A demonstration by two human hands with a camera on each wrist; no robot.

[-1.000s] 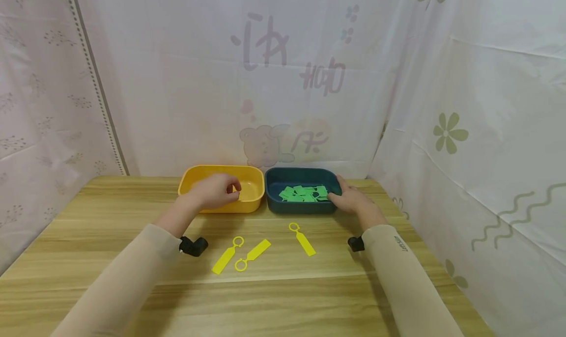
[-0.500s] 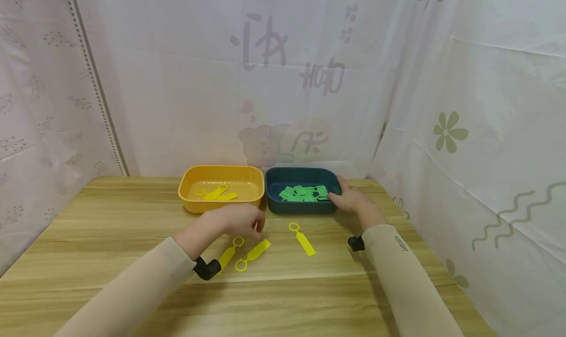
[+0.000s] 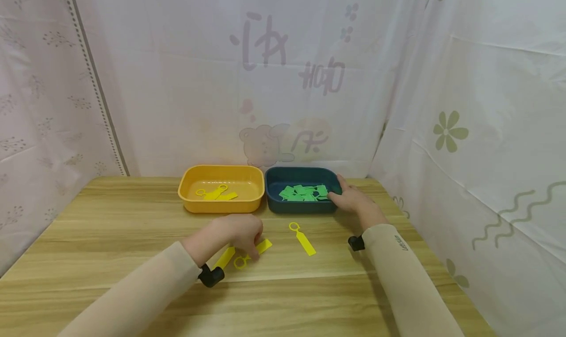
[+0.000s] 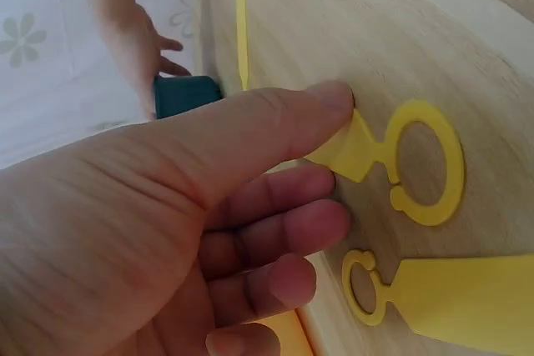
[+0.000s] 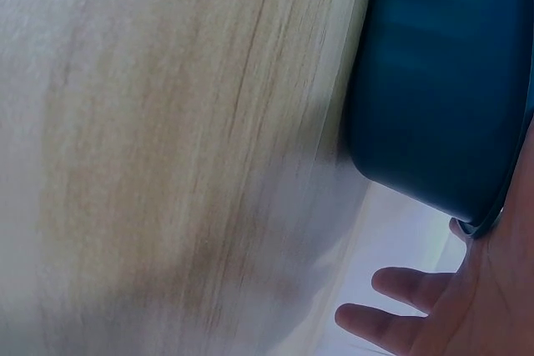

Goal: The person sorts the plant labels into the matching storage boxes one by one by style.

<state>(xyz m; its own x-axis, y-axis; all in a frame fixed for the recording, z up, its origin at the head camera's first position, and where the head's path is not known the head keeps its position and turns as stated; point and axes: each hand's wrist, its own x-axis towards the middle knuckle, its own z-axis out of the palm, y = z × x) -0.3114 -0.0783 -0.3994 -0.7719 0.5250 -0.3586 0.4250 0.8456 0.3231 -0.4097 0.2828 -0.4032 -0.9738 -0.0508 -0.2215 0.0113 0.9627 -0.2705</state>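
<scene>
My left hand (image 3: 240, 231) is lowered to the table and pinches a flat yellow ring tag (image 3: 264, 246) between thumb and fingers. The left wrist view shows the thumb lying across this tag's body (image 4: 350, 152), with its ring sticking out on the right. Partly behind the left wrist lies a second yellow ring tag (image 3: 224, 257), and a third yellow tag (image 3: 305, 242) rests farther right. My right hand (image 3: 351, 199) holds the right end of a dark teal bin (image 3: 302, 208), thumb over the rim; in the right wrist view some fingers (image 5: 409, 288) stretch past the outer wall.
Left of the teal bin, almost touching it, stands a yellow bin (image 3: 221, 207) with a few yellow tags (image 3: 216, 194). Several green tags (image 3: 302, 193) lie inside the teal bin. A printed white curtain (image 3: 199, 106) closes off the wooden table's (image 3: 283, 302) back and sides.
From over the yellow bin my left hand has come down and toward me to the middle tag on the table. The right hand stays on the teal bin.
</scene>
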